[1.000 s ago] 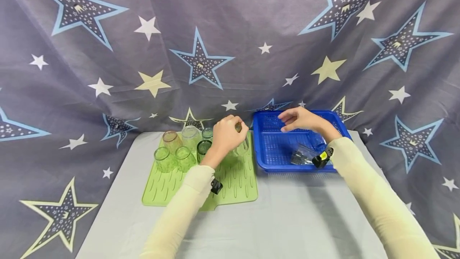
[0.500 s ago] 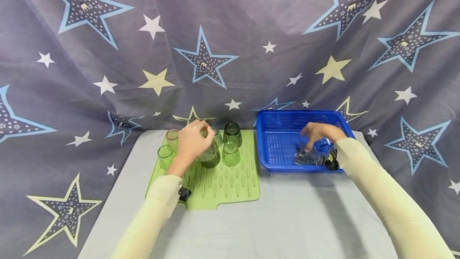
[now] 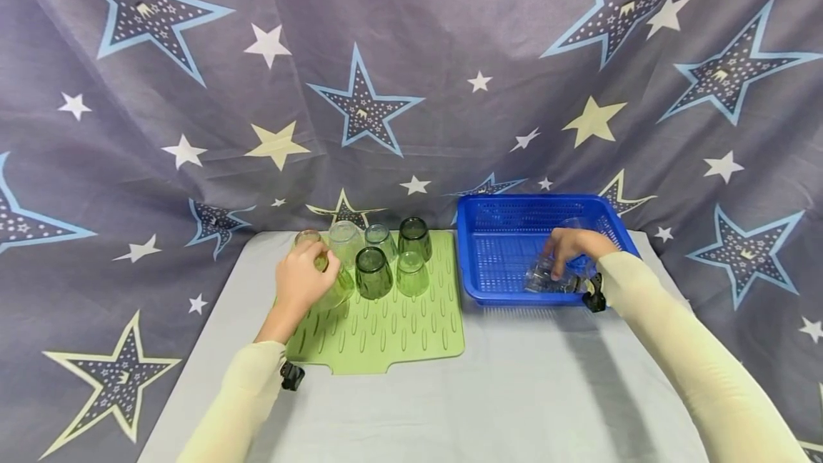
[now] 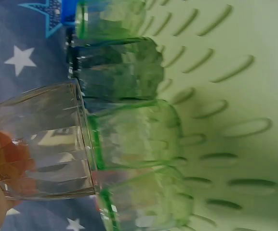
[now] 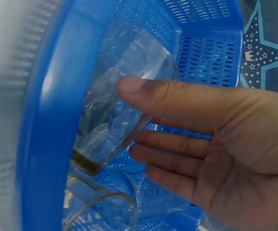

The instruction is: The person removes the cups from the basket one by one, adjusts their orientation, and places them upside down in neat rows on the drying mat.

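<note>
My left hand (image 3: 302, 274) grips a pale amber-tinted drinking glass (image 4: 47, 144) near its base, with its mouth turned down. That glass hangs close to the upside-down green glasses (image 4: 134, 134) on the green drying mat (image 3: 386, 341). Mostly hidden behind the hand in the head view are the mat's left glasses. My right hand (image 3: 572, 249) reaches into the blue basket (image 3: 472, 299) over clear glasses. In the right wrist view its thumb lies against a clear glass (image 5: 129, 62), its fingers (image 5: 172, 159) loosely bent below, apparently not gripping. Another clear glass (image 5: 100, 211) lies nearby.
Beside the left hand stand a dark green glass (image 3: 373, 277), a light green glass (image 3: 412, 277), a blackish glass (image 3: 414, 238), a bluish glass (image 3: 381, 238) and a clear one (image 3: 345, 238). A star-patterned curtain (image 3: 411, 141) hangs behind the pale table (image 3: 514, 391).
My left hand has moved left across the mat, uncovering upside-down dark and light green glasses on its right. The right hand has lowered into the basket onto the clear glasses.
</note>
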Demonstrator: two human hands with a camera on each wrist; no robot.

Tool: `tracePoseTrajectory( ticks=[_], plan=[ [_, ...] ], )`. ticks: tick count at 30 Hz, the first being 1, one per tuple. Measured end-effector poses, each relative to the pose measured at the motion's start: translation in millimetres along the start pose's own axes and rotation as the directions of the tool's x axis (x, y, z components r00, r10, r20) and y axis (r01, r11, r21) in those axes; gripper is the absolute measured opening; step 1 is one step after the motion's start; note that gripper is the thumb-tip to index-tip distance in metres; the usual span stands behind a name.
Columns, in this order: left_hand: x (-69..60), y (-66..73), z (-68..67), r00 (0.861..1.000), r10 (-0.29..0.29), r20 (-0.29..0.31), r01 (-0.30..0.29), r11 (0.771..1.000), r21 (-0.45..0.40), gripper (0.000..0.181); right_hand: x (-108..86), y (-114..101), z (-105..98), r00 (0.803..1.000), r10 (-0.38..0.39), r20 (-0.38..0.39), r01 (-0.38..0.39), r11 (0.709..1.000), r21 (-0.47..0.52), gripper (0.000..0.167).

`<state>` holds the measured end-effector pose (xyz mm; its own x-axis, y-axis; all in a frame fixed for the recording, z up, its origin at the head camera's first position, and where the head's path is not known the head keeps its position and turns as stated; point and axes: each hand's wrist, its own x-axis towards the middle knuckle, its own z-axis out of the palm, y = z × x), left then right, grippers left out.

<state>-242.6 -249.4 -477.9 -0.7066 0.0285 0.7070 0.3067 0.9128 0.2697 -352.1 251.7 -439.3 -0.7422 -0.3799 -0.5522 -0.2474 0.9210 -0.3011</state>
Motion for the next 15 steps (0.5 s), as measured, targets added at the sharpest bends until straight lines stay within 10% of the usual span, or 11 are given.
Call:
tracePoseTrajectory(
  ticks=[15],
  plan=[
    [-21.8, -17.5, -9.2, 0.996, 0.018, -0.087, -0.017, 1.000, 0.010, 0.020, 4.1, 2, 1, 1.000, 0.019, 0.014, -0.019, 1.000, 0.003, 0.061]
  ],
)
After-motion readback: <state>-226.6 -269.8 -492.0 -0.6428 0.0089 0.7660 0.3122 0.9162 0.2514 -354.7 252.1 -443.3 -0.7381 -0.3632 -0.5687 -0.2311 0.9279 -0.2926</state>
